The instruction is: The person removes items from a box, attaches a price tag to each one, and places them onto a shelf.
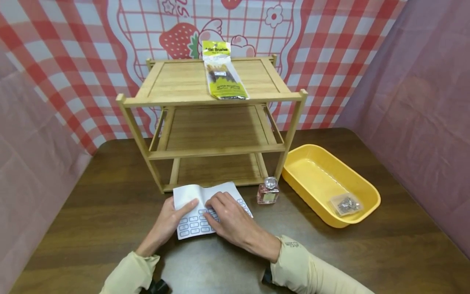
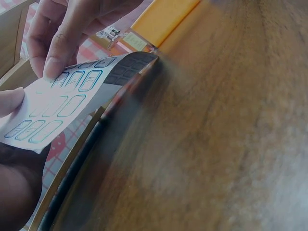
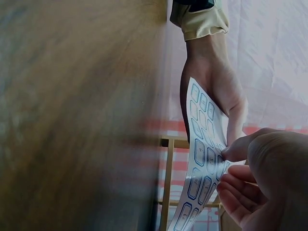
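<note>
A white label sheet (image 1: 192, 222) with rows of blue-framed labels is held up in front of the wooden rack, its surface bent. My left hand (image 1: 165, 220) grips its left edge, thumb on the printed face. Bent over the sheet's middle is my right hand (image 1: 233, 224), its fingertips right at the labels. In the right wrist view, the right hand (image 3: 269, 178) has one fingertip on the label face and other fingers curled below; I cannot tell whether a label is pinched there. A pink perfume bottle (image 1: 268, 192) stands just right of the sheet.
The three-tier wooden rack (image 1: 216, 152) stands behind the hands, with a packet of artist brushes (image 1: 225, 73) on its top shelf. At the right, a yellow tray (image 1: 312, 179) holds a small clear bag of metal pieces (image 1: 346, 204). A checked cloth (image 1: 330, 45) hangs behind.
</note>
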A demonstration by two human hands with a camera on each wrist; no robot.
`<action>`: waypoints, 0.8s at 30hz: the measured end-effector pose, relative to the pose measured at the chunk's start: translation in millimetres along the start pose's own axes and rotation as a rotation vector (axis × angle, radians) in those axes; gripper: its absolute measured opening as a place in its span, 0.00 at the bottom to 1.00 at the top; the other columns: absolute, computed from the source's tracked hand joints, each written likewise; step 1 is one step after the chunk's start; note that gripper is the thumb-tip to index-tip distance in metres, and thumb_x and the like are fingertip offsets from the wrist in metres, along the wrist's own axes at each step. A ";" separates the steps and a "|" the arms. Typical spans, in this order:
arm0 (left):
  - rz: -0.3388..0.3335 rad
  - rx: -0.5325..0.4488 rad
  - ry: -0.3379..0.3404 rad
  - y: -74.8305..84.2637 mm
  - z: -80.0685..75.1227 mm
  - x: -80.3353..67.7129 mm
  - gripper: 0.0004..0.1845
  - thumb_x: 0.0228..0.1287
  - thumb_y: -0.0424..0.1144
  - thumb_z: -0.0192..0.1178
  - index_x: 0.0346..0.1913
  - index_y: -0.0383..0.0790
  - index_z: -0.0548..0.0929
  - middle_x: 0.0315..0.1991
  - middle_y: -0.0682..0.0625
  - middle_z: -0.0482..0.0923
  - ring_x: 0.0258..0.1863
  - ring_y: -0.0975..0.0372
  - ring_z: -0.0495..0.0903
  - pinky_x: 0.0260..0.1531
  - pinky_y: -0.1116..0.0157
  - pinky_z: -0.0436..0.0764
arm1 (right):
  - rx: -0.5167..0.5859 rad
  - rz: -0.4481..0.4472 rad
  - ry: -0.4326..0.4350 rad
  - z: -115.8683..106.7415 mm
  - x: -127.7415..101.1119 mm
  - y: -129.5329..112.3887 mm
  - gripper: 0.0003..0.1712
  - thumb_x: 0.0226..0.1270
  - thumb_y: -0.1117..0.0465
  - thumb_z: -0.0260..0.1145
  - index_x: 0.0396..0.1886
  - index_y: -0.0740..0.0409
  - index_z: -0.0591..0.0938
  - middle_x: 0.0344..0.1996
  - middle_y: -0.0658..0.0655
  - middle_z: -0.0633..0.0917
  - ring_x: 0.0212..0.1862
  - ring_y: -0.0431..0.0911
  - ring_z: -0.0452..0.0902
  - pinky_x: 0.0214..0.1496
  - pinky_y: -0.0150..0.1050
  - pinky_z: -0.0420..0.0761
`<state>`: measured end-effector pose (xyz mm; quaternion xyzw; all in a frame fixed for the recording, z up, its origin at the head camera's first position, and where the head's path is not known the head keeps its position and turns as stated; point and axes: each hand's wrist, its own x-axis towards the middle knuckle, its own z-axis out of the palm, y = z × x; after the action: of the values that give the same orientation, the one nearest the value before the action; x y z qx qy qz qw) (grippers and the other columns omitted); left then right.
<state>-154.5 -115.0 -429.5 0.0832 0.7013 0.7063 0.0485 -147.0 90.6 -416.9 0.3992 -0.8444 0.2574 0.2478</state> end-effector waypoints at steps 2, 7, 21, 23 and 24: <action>0.001 -0.004 0.008 0.2 0.6 -0.8 0.14 0.74 0.29 0.59 0.52 0.18 0.76 0.34 0.43 0.85 0.30 0.61 0.86 0.33 0.65 0.86 | -0.002 -0.002 -0.002 0.3 -0.2 -0.2 0.13 0.61 0.64 0.78 0.41 0.62 0.83 0.38 0.54 0.83 0.39 0.46 0.79 0.42 0.33 0.82; 0.020 -0.001 0.014 -0.8 0.6 -1.6 0.14 0.73 0.29 0.60 0.53 0.18 0.77 0.34 0.43 0.85 0.30 0.62 0.85 0.33 0.65 0.86 | -0.003 0.002 -0.007 0.5 -0.4 -1.1 0.11 0.62 0.65 0.77 0.40 0.61 0.82 0.37 0.54 0.83 0.38 0.45 0.78 0.41 0.32 0.81; 0.026 0.041 -0.017 -1.3 -0.5 -0.4 0.15 0.73 0.30 0.60 0.53 0.18 0.77 0.36 0.40 0.85 0.31 0.61 0.86 0.34 0.65 0.86 | -0.003 0.013 0.004 0.3 -1.2 -2.1 0.12 0.61 0.66 0.77 0.38 0.61 0.81 0.35 0.53 0.82 0.37 0.45 0.76 0.39 0.33 0.80; 0.025 0.041 -0.018 -0.9 -0.5 -0.6 0.15 0.73 0.30 0.60 0.53 0.18 0.77 0.36 0.40 0.85 0.32 0.61 0.86 0.34 0.64 0.86 | 0.000 0.016 0.003 0.2 -1.2 -2.2 0.12 0.61 0.66 0.77 0.38 0.61 0.81 0.34 0.53 0.81 0.36 0.45 0.76 0.39 0.33 0.79; 0.021 0.041 -0.018 -0.8 -0.4 -0.9 0.15 0.73 0.30 0.60 0.53 0.18 0.77 0.36 0.39 0.85 0.32 0.61 0.86 0.35 0.64 0.86 | 0.002 0.018 0.002 0.3 -1.2 -2.2 0.12 0.61 0.66 0.77 0.38 0.61 0.81 0.34 0.53 0.81 0.36 0.44 0.76 0.39 0.32 0.79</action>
<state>-153.7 -115.6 -430.3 0.0978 0.7143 0.6914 0.0455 -144.6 89.9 -417.3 0.3916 -0.8474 0.2609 0.2460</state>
